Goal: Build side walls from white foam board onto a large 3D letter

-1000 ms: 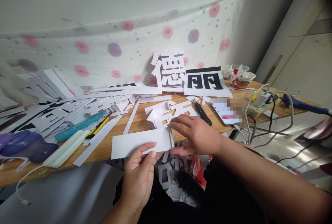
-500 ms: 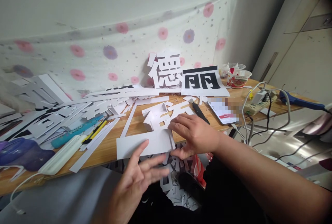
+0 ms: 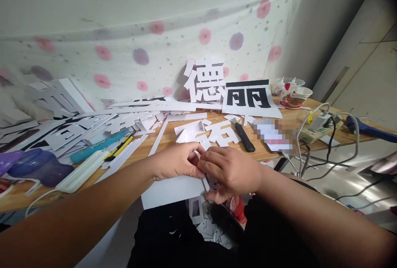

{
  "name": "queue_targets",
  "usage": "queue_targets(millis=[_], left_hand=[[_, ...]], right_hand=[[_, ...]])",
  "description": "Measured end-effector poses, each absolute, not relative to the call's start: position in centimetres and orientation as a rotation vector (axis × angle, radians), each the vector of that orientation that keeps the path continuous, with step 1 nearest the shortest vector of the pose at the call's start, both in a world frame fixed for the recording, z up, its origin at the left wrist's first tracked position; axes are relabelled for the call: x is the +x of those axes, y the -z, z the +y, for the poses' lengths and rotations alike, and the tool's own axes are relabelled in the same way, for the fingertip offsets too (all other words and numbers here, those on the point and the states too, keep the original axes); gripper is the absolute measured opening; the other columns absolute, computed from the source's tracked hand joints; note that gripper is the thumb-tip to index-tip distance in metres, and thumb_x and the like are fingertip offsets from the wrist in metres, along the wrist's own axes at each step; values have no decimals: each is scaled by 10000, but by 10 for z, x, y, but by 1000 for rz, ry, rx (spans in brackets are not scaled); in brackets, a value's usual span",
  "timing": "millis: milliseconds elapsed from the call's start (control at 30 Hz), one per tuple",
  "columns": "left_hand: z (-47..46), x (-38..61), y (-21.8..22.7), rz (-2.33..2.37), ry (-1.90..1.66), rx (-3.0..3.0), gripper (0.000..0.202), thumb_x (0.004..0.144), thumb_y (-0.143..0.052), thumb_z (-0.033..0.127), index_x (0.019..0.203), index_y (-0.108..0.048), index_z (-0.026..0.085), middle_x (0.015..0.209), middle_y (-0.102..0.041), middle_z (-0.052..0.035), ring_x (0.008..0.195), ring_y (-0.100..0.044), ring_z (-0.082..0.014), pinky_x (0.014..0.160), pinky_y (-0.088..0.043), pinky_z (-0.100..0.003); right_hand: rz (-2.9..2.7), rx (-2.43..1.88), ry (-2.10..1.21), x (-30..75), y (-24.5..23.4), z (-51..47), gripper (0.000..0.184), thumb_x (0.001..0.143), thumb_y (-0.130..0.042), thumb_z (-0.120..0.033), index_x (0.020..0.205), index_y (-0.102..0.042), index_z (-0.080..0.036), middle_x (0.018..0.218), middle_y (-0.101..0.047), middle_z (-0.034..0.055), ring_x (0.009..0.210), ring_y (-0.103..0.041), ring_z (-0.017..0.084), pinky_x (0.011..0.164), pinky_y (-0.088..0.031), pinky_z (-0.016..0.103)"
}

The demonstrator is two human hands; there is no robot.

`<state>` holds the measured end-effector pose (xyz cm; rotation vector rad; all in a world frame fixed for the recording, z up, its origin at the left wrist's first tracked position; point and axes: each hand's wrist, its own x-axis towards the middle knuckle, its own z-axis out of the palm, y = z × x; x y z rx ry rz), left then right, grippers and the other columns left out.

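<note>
A flat white board [image 3: 170, 191] overhangs the table's front edge, with a narrow upright strip along its right end. My right hand [image 3: 232, 173] grips that end, fingers on top and thumb below. Curled over the board's far right corner, my left hand [image 3: 181, 160] pinches there, its fingertips against my right fingers; the exact pinch point is hidden. Just beyond my hands lie a white folded-up piece [image 3: 190, 131] with raised walls and a cut-out white character piece [image 3: 225, 133]. A black-handled knife [image 3: 245, 137] rests to their right.
Blue glue-stick-like tube [image 3: 99, 148], yellow cutter [image 3: 119, 149] and white strips lie left. At the back stand a white cut-out character [image 3: 206, 80] and a printed sheet [image 3: 248, 98]. A phone [image 3: 273, 135], paper bowl [image 3: 294, 97] and cabled power strip [image 3: 321, 125] are right.
My left hand has moved up and right from open below the board to a pinch beside my right hand. The board's near edge now sits lower in view. My right hand keeps its grip.
</note>
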<state>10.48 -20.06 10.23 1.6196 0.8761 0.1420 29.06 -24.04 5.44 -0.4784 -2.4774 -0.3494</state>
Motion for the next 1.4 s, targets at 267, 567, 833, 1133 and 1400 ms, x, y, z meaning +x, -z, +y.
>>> queue_targets(millis=[267, 567, 833, 1133, 1400], left_hand=[[-199, 103, -86, 883, -382, 1578, 484, 682, -760, 195, 1082, -489, 213, 698, -605, 58, 678, -597, -114, 646, -443, -229], [-226, 97, -85, 800, -1356, 1643, 373, 745, -742, 215, 1046, -523, 210, 781, -674, 14, 735, -631, -115, 695, -496, -216], [-248, 112, -61, 753, -1645, 1533, 251, 797, -686, 180, 988, -532, 231, 832, -647, 13, 890, -641, -152, 823, -514, -271], [-252, 77, -104, 1012, -750, 2298, 59, 773, -662, 209, 825, -645, 232, 760, -649, 26, 721, -612, -130, 678, -458, -225], [-246, 83, -96, 1084, -553, 2456, 88, 768, -581, 186, 685, -571, 212, 678, -605, 30, 642, -556, -126, 602, -400, -235]], right_hand=[[-2543, -583, 196, 303, -66, -230, 490, 790, -612, -512, 1041, -635, -91, 922, -654, 124, 880, -581, 259, 837, -460, 432], [-1784, -766, -723, 289, -60, -246, 320, 798, -674, -456, 901, -619, -159, 816, -640, 47, 750, -590, 161, 699, -500, 312], [-1397, -730, -725, 261, -60, -257, 133, 802, -667, -312, 771, -621, -191, 694, -602, -4, 629, -545, 117, 578, -473, 247], [-1944, -725, -686, 281, -79, -259, 107, 825, -622, -233, 778, -664, -146, 723, -670, 36, 649, -584, 119, 623, -472, 252], [-2170, -740, -472, 288, -77, -256, 129, 865, -606, -275, 849, -659, -158, 777, -689, 47, 721, -618, 145, 661, -476, 263]])
